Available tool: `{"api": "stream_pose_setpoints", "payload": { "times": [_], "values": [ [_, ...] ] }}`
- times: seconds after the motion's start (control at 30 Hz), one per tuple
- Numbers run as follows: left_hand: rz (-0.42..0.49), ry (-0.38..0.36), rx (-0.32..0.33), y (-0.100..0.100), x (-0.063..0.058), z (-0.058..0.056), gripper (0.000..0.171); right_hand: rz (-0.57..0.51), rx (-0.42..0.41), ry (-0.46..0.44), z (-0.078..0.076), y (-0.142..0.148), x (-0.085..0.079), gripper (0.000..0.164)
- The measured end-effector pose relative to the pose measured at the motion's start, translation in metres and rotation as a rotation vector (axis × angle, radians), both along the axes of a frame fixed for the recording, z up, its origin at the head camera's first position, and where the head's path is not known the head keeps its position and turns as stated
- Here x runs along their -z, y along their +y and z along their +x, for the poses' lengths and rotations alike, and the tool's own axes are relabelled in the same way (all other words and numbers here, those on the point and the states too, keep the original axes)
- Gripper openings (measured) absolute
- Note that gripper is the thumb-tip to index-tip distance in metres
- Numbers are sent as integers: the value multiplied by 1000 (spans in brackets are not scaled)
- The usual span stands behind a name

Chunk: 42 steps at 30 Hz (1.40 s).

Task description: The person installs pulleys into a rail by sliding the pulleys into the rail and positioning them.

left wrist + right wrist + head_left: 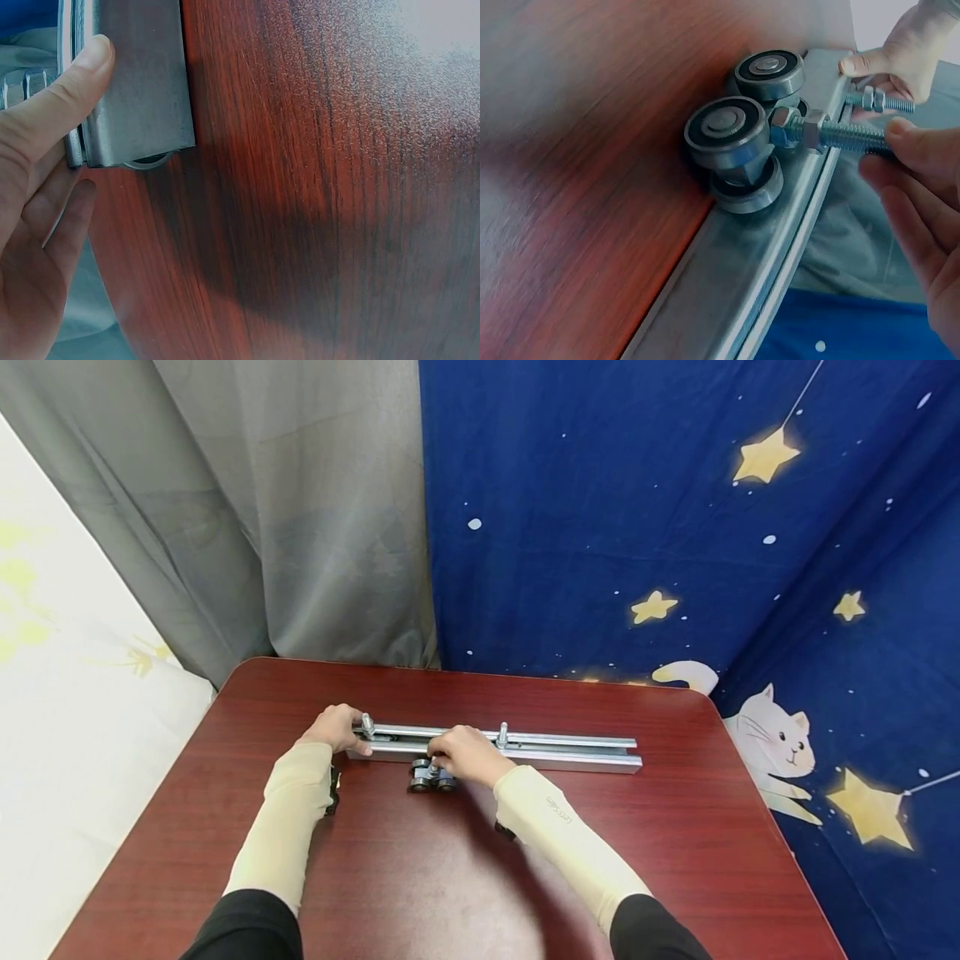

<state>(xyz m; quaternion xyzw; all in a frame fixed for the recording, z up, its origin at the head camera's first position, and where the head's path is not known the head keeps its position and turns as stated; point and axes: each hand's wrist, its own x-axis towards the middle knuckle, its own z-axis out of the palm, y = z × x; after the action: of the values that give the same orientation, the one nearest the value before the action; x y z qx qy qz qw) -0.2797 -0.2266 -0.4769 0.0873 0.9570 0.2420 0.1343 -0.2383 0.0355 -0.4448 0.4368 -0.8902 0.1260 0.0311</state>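
Observation:
A long metal channel rail (570, 762) lies across the table with its slot facing up. My left hand (337, 729) grips the rail's left end, the thumb on its near wall (142, 90) and the fingers on the far side. My right hand (468, 755) pinches the threaded bolt (851, 137) of a roller trolley (431, 775), which has several bearing wheels (726, 129) and nuts. The trolley is just in front of the rail, outside the slot. Two upright bolts stick out of the slot: one beside my left hand (367, 725), another right of my right hand (503, 735).
The reddish-brown wooden table (405, 877) has rounded far corners. Behind it hang a grey curtain (337, 527) and a blue curtain (555, 527) with stars and a cat. White cloth (90, 735) lies along the left side.

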Motion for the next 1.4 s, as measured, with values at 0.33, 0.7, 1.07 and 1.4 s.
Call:
{"api": "stream_pose_setpoints", "payload": {
  "times": [0.33, 0.7, 1.07, 1.4],
  "values": [
    [4, 33, 20, 0, 3, -2, 43, -47, -2, 57, 5, 34, 5, 5],
    [17, 9, 6, -1, 2, 0, 40, -54, 43, 103, 17, 67, 4, 5],
    [-14, 6, 16, -2, 2, -2, 48, -100, 116, 111, 33, 112, 2, 5],
    [-11, -7, 8, -1, 1, -1, 54, -91, 193, 120, 41, 154, -3, 9]
  ]
}}
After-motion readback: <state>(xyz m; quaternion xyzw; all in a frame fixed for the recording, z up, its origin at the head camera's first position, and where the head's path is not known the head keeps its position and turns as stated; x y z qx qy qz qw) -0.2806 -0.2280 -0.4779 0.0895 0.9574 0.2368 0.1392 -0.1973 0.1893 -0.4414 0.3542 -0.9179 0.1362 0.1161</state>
